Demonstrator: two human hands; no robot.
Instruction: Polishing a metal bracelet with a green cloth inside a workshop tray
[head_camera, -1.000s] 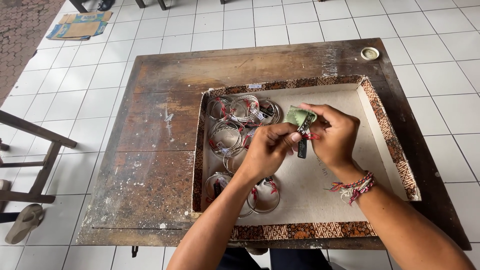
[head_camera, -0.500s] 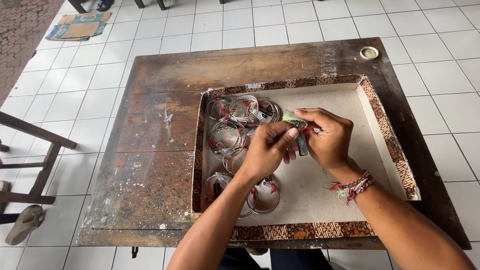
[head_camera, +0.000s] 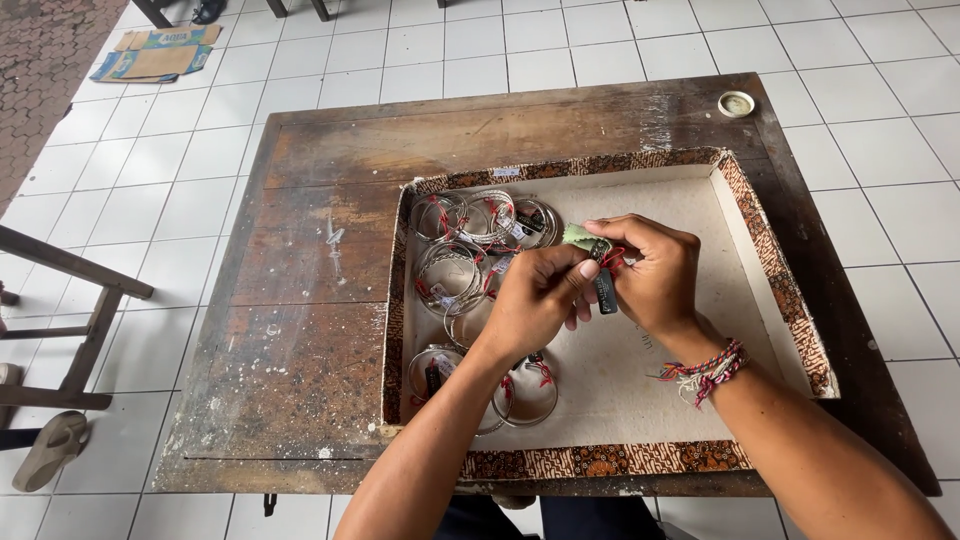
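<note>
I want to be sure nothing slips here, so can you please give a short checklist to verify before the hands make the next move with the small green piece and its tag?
1. Both hands on the piece: ok. The left hand and right hand pinch the small green piece together.
2. Dark tag free: ok, it hangs below the fingers.
3. Red string knotted: cannot tell, the fingers hide it.
4. Work held over the tray: ok.
5. Metal rings out of the way: ok, they lie at the tray's left part.
6. Tray fully on the wooden table: ok.

One tray (head_camera: 770, 255), two hands, one small lid (head_camera: 736, 103)
</note>
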